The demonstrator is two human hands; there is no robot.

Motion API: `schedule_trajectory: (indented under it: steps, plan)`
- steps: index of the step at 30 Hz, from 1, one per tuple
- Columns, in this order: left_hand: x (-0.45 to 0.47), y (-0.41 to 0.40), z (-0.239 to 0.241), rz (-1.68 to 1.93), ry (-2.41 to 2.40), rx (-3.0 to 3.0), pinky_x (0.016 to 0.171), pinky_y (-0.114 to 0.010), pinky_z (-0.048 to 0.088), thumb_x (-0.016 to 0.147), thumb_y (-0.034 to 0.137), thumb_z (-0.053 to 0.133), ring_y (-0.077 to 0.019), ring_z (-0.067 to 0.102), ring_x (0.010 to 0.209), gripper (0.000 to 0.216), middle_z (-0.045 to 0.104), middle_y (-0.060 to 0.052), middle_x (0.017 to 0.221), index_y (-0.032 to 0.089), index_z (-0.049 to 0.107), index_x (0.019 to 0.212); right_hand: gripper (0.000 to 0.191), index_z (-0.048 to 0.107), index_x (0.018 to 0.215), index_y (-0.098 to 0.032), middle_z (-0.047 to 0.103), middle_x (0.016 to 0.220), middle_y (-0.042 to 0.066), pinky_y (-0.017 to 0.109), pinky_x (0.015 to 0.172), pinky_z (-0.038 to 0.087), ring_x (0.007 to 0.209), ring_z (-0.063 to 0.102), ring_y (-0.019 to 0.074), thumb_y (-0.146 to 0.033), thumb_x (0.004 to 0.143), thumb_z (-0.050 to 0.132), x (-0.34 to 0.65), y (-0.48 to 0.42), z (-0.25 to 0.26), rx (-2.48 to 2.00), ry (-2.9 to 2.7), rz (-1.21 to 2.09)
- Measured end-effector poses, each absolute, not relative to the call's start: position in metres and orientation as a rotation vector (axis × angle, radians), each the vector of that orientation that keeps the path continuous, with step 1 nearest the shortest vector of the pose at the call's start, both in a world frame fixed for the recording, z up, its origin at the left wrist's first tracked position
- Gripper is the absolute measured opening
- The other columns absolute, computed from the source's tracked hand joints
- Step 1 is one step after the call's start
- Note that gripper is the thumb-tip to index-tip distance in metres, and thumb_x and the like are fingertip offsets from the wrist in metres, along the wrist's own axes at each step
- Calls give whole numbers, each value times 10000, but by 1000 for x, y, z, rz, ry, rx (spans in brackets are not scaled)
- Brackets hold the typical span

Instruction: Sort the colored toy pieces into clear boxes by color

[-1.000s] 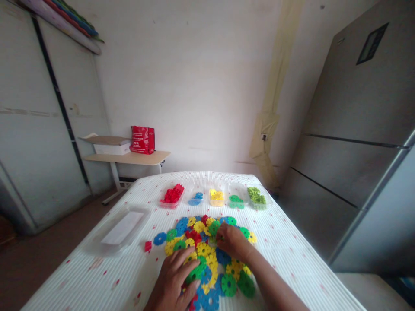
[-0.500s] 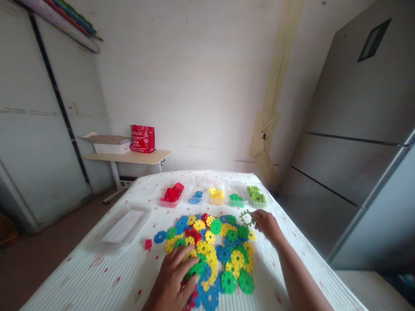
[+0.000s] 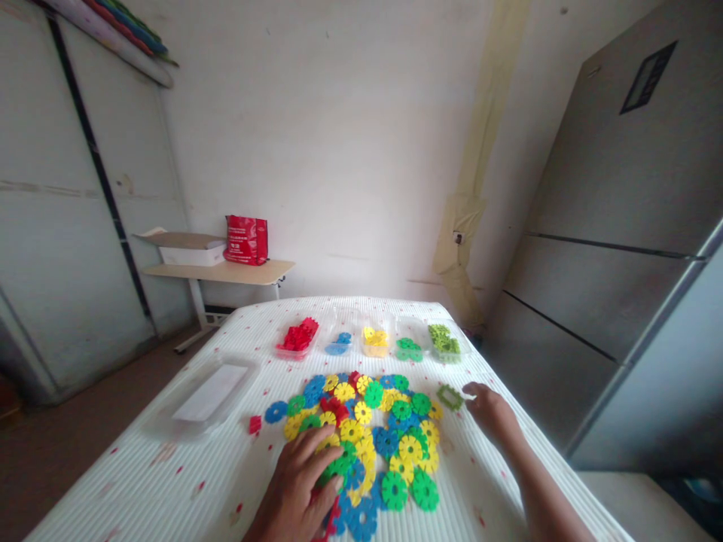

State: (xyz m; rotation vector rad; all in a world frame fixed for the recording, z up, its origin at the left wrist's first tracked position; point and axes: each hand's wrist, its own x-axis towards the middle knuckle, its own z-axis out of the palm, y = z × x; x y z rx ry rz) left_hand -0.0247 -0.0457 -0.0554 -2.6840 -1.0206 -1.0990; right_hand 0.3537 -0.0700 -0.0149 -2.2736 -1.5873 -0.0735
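Just beside right hand (image 3: 492, 415), green frame (image 3: 450, 388)

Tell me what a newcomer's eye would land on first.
Probably the heap of colourful notched discs at the near middle of the table, the left hand at its near-left edge. Next come five clear tubs of pieces grouped by colour, in a row beyond the heap, then the red bag on the side table, back left.

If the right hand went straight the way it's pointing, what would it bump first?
Most likely the right hand would meet the light green frame right beside it, though depth is unclear.
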Motion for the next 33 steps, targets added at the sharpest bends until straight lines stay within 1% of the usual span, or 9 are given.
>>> schedule_trajectory:
  steps: [2,5,10,14,17,21,23,29,33]
  plan:
    - [-25,-45,-56,-1094,-1011,-2678,858,-366,506,773,320,564,-215,543,1062,265,585,-44,1176,279,620,1028,239,626,912,-198,672,919,54,240,648,416,790,624,175,-252,753,457,352,-70,-13,-2290,-1561,-19]
    - [-25,-45,-56,-1105,-996,-2661,852,-360,510,770,316,569,-213,548,1055,262,590,-50,1167,271,620,1023,270,614,942,-201,661,939,56,237,642,411,800,614,174,-328,728,509,346,-68,-13,-2275,-1600,6]
    - [-25,-44,-57,-1135,-1002,-2673,858,-351,507,768,314,571,-214,552,1053,259,592,-49,1165,273,624,1018,249,609,913,-193,663,911,64,233,651,399,807,602,173,-280,692,535,340,-66,-18,-2306,-1653,-44]
    - [-24,-45,-57,-1134,-1008,-2677,862,-363,506,767,311,569,-217,550,1056,254,591,-46,1169,274,626,1012,245,602,904,-208,667,868,51,235,583,372,757,603,178,-356,735,502,337,-66,-10,-2345,-1653,-102]
    - [-24,-46,-56,-1140,-1013,-2682,860,-357,507,769,305,566,-215,550,1056,247,593,-42,1167,280,630,1007,286,593,930,-208,661,894,54,235,563,363,774,600,182,-410,768,472,338,-59,9,-2343,-1549,-237]
    - [-25,-45,-57,-1102,-1046,-2688,874,-363,499,772,324,566,-216,542,1067,260,587,-37,1178,288,624,1023,318,595,941,-195,648,912,76,246,606,376,863,575,201,-440,793,457,341,-34,38,-2353,-1402,-506]
    - [-26,-44,-58,-1103,-1038,-2671,863,-358,505,766,342,572,-216,548,1057,267,590,-38,1173,288,625,1022,319,593,946,-187,641,914,84,253,618,381,876,566,205,-435,802,452,341,-17,44,-2382,-1366,-565]
    - [-27,-42,-59,-1074,-991,-2635,842,-336,514,757,362,579,-209,559,1045,279,596,-32,1167,296,624,1024,329,593,939,-160,630,929,102,274,617,395,885,562,228,-424,811,444,339,19,37,-2483,-1343,-521]
    - [-28,-43,-58,-1060,-1011,-2641,844,-332,512,761,366,571,-210,558,1047,276,593,-34,1173,295,631,1022,378,597,937,-155,616,945,112,288,615,398,894,556,241,-467,823,415,338,19,36,-2518,-1320,-499]
